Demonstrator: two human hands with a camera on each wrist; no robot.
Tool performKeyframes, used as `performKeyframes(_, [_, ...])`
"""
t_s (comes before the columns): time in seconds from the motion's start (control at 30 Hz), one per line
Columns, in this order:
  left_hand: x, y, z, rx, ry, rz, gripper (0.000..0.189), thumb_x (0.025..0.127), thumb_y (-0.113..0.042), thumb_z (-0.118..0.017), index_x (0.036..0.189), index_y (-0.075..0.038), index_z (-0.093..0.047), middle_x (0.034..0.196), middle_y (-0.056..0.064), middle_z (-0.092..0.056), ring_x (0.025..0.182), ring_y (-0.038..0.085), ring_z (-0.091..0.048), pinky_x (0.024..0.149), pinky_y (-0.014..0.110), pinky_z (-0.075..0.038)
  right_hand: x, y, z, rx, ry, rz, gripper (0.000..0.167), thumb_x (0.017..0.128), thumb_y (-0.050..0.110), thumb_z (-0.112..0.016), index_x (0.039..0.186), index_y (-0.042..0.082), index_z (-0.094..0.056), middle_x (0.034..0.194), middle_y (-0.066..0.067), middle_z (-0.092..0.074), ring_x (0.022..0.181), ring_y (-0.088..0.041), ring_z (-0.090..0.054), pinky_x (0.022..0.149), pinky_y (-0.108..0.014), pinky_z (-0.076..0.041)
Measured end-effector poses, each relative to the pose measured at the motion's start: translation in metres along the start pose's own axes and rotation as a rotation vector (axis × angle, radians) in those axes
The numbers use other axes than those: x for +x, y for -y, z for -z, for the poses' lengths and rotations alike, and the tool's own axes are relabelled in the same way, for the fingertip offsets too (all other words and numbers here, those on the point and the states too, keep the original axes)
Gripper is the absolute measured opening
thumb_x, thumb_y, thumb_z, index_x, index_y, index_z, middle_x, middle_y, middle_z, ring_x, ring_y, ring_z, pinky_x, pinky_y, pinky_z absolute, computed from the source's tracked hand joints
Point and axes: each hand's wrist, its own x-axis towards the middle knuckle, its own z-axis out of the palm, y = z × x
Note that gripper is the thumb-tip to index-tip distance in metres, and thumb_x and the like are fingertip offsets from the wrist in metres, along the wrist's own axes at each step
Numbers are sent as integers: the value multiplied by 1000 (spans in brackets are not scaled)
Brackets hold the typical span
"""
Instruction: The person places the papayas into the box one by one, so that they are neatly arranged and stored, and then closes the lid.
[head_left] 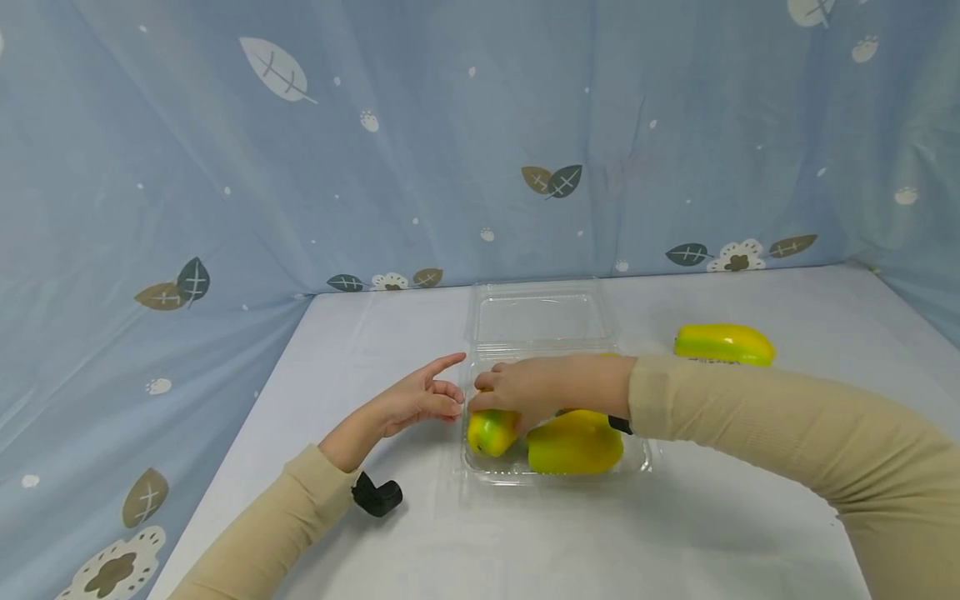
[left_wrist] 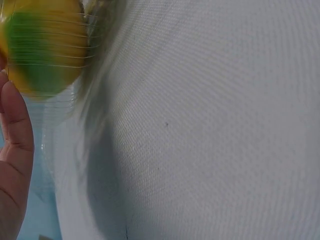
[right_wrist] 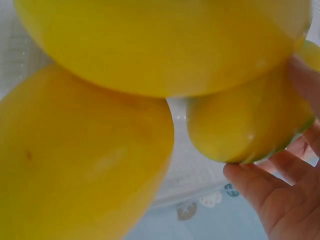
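A clear plastic clamshell box (head_left: 555,479) stands open, its lid (head_left: 542,317) folded back. My right hand (head_left: 521,390) reaches into the left part of the box and grips a yellow-green papaya (head_left: 491,433). In the right wrist view, thumb and fingers lie on either side of that papaya (right_wrist: 240,127). Another papaya (head_left: 577,443) lies at the front right of the box, and a further one is mostly hidden behind the right forearm. My left hand (head_left: 416,400) is beside the box's left wall, index finger extended, fingertips right at the wall.
One more papaya (head_left: 723,343) lies on the white table (head_left: 712,525), to the right of the box. Blue leaf-patterned cloth (head_left: 450,150) hangs behind and beside the table. A black strap piece (head_left: 377,496) shows at the left wrist.
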Motion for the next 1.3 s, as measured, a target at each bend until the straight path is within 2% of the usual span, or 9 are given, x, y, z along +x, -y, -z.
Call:
performKeyframes(0.17, [-1,0,0,-6,1,-6,81,83,-3,-58,147,-16,-10,85,1,-58,78,14,-58,79,29,-51,2,1,-4,39,-13,-10,70,79,37,-68,138,24,-33,144,-3,-29,127,-21,-33,100,-36,-39])
performKeyframes(0.3, [-1,0,0,-11,3,-8,81,83,-3,-58,147,-16,-10,85,1,-58,79,13,-58,79,29,-51,3,1,-6,78,-43,-13,70,77,41,-70,134,21,-35,136,-2,-33,119,-17,-36,95,-30,-41])
performKeyframes(0.43, [-1,-1,0,-14,2,-7,81,83,-2,-57,147,-15,-10,85,1,-58,79,13,-58,79,28,-51,3,-1,-7,138,-86,-2,63,76,39,-71,129,22,-40,121,0,-40,106,-14,-41,87,-26,-43])
performKeyframes(0.53, [-1,-1,-1,-15,4,-8,82,83,-2,-57,148,-15,-9,86,1,-58,79,13,-59,79,29,-51,2,-3,-6,198,-108,13,60,77,37,-71,129,25,-43,119,2,-43,101,-12,-44,86,-25,-43])
performKeyframes(0.73, [-1,-1,-1,-18,-1,-7,82,82,-2,-57,147,-14,-9,86,1,-58,78,13,-59,79,29,-51,0,-6,-3,237,-151,16,59,77,35,-70,130,23,-45,123,3,-46,104,-12,-44,88,-27,-43])
performKeyframes(1.0, [-1,0,-1,-29,-6,-4,80,83,-1,-57,147,-15,-11,87,1,-59,76,13,-60,78,29,-51,-5,-15,1,245,-250,37,49,81,27,-62,126,16,-45,117,2,-50,99,-14,-45,85,-26,-43])
performKeyframes(1.2, [-1,-2,-2,-13,-13,4,79,83,-2,-58,147,-17,-13,88,2,-58,77,14,-59,79,30,-51,-10,-24,5,311,-280,14,51,83,22,-59,132,20,-45,120,0,-50,101,-15,-48,89,-32,-44])
performKeyframes(1.3, [-1,-2,-2,-9,-16,11,80,83,-3,-59,147,-17,-13,88,2,-58,78,15,-58,80,31,-51,-11,-29,5,357,-289,-5,51,83,21,-58,132,19,-46,121,-1,-49,100,-15,-49,89,-31,-45])
